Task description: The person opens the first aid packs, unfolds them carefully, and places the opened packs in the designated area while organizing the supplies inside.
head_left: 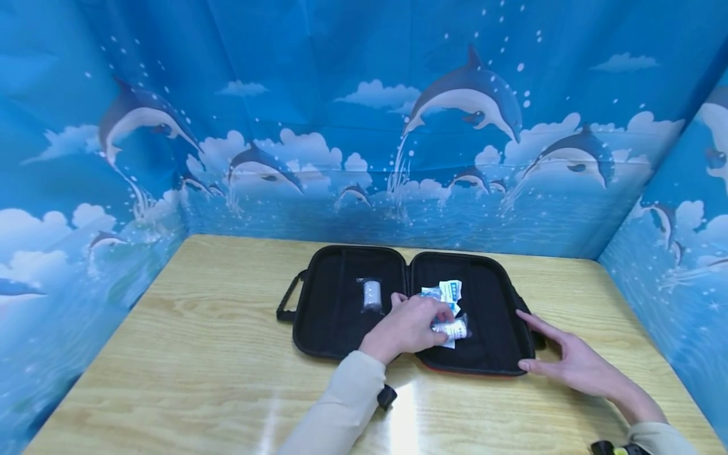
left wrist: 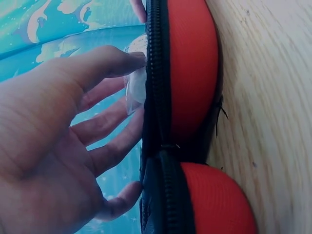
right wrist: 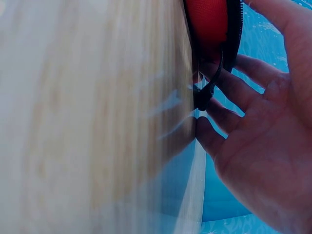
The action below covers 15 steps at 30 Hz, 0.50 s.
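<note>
A black-lined zip case (head_left: 489, 354) with a red outer shell lies unfolded on the table. My left hand (head_left: 408, 323) reaches into its right half and pinches a plastic-wrapped white bandage roll (head_left: 455, 329) between thumb and fingers. In the left wrist view the thumb lies over the near side of the wrapped roll (left wrist: 138, 87), just above the zipped rim. Under and behind that roll are several white and blue packets (head_left: 451, 291), partly hidden by the hand. My right hand (head_left: 580, 363) is spread at the case's right edge, fingers straight, holding nothing; in the right wrist view its fingers are beside the zip pull (right wrist: 204, 95).
Another wrapped white roll (head_left: 372, 295) lies in the case's left half. A carry handle (head_left: 289, 297) sticks out on the left. The wooden table (head_left: 199, 354) extends around the case, and a blue dolphin-print curtain (head_left: 318, 189) hangs behind and at both sides.
</note>
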Tool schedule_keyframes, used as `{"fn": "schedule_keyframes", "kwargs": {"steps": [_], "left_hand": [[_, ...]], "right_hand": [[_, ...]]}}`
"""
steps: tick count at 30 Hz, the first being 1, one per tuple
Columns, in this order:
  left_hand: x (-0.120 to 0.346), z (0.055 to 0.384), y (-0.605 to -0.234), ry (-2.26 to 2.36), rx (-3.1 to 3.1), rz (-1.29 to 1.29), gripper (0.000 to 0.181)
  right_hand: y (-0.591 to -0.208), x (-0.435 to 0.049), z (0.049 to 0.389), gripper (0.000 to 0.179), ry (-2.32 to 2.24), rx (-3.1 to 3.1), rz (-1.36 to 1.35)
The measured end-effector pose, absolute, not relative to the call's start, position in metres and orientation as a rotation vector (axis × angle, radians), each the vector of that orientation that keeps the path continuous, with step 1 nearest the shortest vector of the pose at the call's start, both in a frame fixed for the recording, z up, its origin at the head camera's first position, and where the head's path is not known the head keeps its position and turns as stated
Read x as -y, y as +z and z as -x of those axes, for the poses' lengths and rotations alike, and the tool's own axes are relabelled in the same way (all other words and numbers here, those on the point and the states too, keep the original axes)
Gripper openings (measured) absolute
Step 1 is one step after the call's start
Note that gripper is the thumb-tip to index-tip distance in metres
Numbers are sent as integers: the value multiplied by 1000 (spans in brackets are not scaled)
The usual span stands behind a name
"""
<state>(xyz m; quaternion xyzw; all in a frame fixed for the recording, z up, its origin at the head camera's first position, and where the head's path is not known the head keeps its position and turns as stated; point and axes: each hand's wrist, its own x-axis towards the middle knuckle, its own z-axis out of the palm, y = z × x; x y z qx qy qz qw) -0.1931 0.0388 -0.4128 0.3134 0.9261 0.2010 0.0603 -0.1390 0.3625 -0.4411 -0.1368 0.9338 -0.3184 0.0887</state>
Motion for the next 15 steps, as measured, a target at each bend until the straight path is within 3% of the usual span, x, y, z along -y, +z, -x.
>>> {"fn": "schedule_keyframes", "kwargs": {"steps": [15], "left_hand": [[-18,196,-408,963,-2689,-962,28]], "right_hand": [[-441,-361,139,89,-914,-2800,418]]}}
